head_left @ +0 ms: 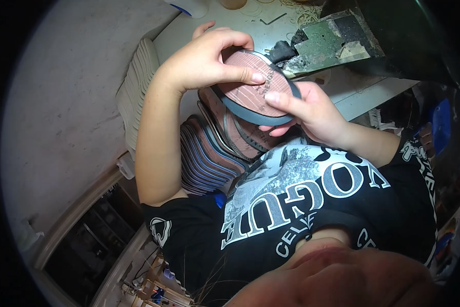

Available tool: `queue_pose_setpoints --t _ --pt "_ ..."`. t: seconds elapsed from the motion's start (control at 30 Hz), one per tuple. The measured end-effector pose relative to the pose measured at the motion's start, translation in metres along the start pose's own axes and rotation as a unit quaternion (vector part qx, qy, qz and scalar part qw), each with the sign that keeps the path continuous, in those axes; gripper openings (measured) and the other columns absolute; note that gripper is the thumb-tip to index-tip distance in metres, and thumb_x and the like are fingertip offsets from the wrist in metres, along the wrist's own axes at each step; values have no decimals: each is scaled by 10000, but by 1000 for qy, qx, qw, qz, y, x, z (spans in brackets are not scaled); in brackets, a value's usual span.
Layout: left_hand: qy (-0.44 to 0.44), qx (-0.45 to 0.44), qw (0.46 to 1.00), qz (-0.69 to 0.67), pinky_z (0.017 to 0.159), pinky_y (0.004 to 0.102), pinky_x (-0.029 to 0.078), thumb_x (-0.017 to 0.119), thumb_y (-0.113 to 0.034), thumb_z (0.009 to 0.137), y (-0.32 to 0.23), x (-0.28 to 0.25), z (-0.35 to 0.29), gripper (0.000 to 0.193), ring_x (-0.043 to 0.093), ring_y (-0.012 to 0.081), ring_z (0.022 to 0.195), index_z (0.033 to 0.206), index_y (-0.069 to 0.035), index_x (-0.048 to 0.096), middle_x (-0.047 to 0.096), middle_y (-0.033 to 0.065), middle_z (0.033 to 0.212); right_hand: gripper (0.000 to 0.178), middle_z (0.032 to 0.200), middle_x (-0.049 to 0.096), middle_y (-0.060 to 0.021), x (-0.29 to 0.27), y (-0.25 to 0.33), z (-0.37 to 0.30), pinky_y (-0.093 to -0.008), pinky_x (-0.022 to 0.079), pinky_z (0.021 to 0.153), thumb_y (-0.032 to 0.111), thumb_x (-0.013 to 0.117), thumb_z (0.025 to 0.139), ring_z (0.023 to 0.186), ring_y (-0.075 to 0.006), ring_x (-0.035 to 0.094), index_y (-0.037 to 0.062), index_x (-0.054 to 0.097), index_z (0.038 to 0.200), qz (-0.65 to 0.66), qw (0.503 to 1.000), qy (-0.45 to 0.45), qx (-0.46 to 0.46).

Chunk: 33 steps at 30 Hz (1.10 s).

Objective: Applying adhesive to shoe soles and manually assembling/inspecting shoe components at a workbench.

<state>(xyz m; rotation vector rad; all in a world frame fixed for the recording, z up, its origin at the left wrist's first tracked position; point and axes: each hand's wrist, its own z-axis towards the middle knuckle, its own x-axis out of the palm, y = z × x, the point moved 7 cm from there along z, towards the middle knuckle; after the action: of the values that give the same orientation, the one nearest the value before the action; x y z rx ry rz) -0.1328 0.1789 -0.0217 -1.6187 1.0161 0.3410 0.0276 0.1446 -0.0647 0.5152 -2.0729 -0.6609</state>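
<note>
the sole (254, 94), between 12 and 1 o'clock in view, has a reddish-brown face with pale lines and dark marking, and a blue-grey edge. stacked soles (204, 158) sit at 7 o'clock from it. the pale bench (237, 24) at 12 o'clock bears a stained green board (319, 46) at 1 o'clock; a scuffed wall (71, 117) stands toward 9 o'clock. left hand (199, 59): grip closed on the sole, thumb flat on its face. right hand (317, 112): grip closed on its edge, thumb on the face, fingertips (278, 131) beneath.
</note>
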Motion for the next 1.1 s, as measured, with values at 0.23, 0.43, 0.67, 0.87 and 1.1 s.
queue_pose_setpoints --t 0.23,0.43,0.67,0.87,1.1 --pt "52 -43 990 -124 697 254 440 764 -351 780 7 4 -2 408 526 110 840 958 -25 595 581 28 815 321 1002 677 -151 1 -1 -2 -264 573 737 234 579 948 866 -200 692 -43 620 1106 -8 999 24 -29" --pt "12 -71 983 -167 735 238 438 733 -328 824 14 4 -13 365 521 89 815 968 -27 584 572 0 836 391 1033 675 -159 0 -1 4 -255 562 757 302 572 956 887 -213 694 -65 614 1084 14 999 -8 -40" --pt "-31 -134 980 -143 736 239 442 715 -299 848 20 5 -31 326 524 85 803 971 -32 575 579 2 825 396 960 684 -174 -2 1 16 -251 578 699 309 579 947 847 -219 703 -81 615 1003 23 999 -16 -38" --pt "-84 -176 964 -183 691 219 434 704 -306 864 24 11 -40 311 535 76 782 937 -36 567 596 2 810 350 925 688 -168 -9 12 24 -245 587 659 279 601 928 791 -199 706 -70 618 953 18 997 -24 -68" --pt "-129 -264 945 -144 629 219 441 701 -385 852 50 14 -50 380 546 80 700 900 -21 604 604 18 746 300 899 698 -138 -19 14 51 -251 589 661 264 610 918 757 -165 701 -26 642 992 -26 995 -37 -91"
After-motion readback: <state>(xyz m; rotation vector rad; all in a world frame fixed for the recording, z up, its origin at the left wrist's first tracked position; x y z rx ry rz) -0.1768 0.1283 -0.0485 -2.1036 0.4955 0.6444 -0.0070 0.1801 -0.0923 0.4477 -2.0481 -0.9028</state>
